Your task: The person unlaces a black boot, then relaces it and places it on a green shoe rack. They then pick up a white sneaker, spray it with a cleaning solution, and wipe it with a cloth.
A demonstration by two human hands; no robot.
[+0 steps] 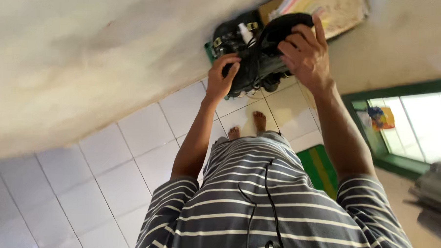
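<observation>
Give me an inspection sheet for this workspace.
Surface: white tiled floor; bare feet stand on it.
Job's things: black shoe with laces, held up before the pale wall.
Clutter: cardboard box behind the shoe; green mat on the floor.
Hands: left hand grips the shoe's lower side; right hand holds its top, fingers spread.
Cables: thin black cable hangs down the striped shirt.
Surroundings: green-framed window at the right; blurred grey object at the right edge.

Both arms reach forward and down. The left hand [223,73] is curled closed; the right hand [305,52] grips with fingers spread.
</observation>
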